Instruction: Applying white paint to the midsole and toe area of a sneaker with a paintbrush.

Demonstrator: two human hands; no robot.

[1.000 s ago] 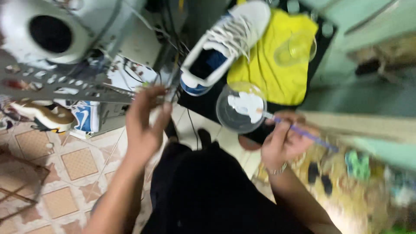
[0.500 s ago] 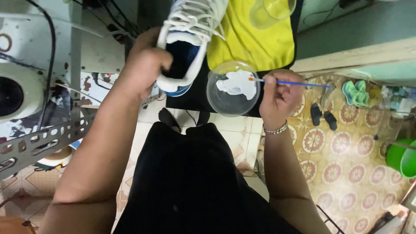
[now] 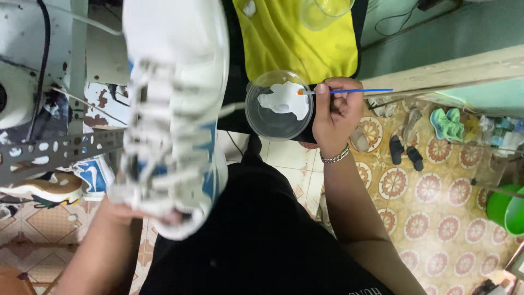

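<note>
The left hand (image 3: pixel 128 210) holds a white lace-up sneaker with blue panels (image 3: pixel 174 109) up close to the camera, blurred; its fingers are hidden behind the heel, clasped on it. To the right, the right hand (image 3: pixel 335 112) pinches a thin blue-handled paintbrush (image 3: pixel 349 90), fingers narrow around the handle, the tip over the white paint in a round clear plastic lid (image 3: pixel 278 105). Farther off lies a yellow cloth (image 3: pixel 295 41) on the bench.
</note>
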